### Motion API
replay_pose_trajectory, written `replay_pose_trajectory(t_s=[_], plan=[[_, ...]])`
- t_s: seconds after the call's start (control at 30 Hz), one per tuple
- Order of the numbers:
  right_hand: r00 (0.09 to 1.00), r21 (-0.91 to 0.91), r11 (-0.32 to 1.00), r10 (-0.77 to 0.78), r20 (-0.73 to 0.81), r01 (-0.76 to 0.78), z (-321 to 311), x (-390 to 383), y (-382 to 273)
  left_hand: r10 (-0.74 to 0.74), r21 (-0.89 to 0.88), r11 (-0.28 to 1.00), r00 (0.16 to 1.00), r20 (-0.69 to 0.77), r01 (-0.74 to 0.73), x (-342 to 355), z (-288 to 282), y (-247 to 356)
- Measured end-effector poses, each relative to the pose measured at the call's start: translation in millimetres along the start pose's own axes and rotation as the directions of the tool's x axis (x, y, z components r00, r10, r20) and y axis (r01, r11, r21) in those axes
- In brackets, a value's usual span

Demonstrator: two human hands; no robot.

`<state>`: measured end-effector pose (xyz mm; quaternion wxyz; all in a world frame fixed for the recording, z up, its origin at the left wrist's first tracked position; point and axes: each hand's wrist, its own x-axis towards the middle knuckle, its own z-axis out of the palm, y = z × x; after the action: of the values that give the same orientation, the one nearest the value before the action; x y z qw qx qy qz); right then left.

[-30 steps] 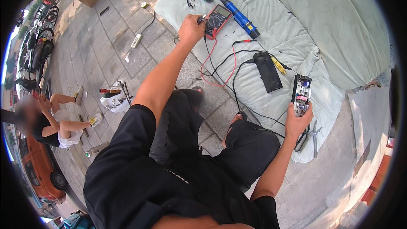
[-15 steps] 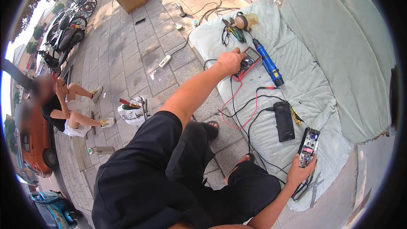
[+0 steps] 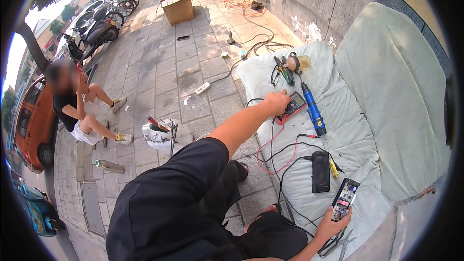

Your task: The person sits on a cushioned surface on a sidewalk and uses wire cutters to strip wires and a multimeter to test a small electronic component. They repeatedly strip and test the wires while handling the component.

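My left hand [image 3: 277, 103] reaches out to a red and dark multimeter [image 3: 293, 107] on the pale padded cushion. Its fingers are bent in at the meter's left side, over the dial area, and partly hide it. My right hand [image 3: 337, 221] grips a slim black case [image 3: 344, 200] with a bare circuit board showing inside. Red and black test leads run from the meter over the cushion. A black rectangular device [image 3: 320, 172] with a cable lies left of the held case, and a yellow-handled tool [image 3: 333, 168] lies between them. Beyond the meter rests a blue electric screwdriver [image 3: 314, 110].
Pliers [image 3: 284, 71] and a brownish round container [image 3: 298, 63] lie at the cushion's [image 3: 333, 82] far end. On the pavement are a tool-filled white container [image 3: 166, 135], a metal bottle [image 3: 109, 166], a power strip [image 3: 203, 88] and a cardboard box [image 3: 177, 7]. A person [image 3: 77, 101] sits at left.
The view has tilted up, so the scene sits lower and more of the wall shows. My left hand stays at the multimeter; my right hand still holds the opened case.
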<state>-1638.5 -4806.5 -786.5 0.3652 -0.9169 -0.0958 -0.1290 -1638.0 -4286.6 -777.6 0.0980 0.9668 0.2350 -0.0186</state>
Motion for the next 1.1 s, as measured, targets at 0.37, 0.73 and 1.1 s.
replay_pose_trajectory(t_s=[0.37, 0.73, 1.1], plan=[[0.995, 0.015, 0.996, -0.083, -0.052, 0.084, 2, -2, -13, 0.056, 0.079, 0.995, 0.998, -0.006, -0.056, 9, 11, -8], [0.999, 0.034, 0.999, -0.013, 0.047, 0.011, -1, 1, -30, 0.039, -0.254, 0.965, 0.991, -0.127, -0.071, 11, 25, -39], [0.999, 0.042, 0.999, 0.017, 0.045, -0.019, 0, 3, -26, 0.040, -0.334, 0.935, 0.972, -0.234, -0.119, 10, 27, -32]])
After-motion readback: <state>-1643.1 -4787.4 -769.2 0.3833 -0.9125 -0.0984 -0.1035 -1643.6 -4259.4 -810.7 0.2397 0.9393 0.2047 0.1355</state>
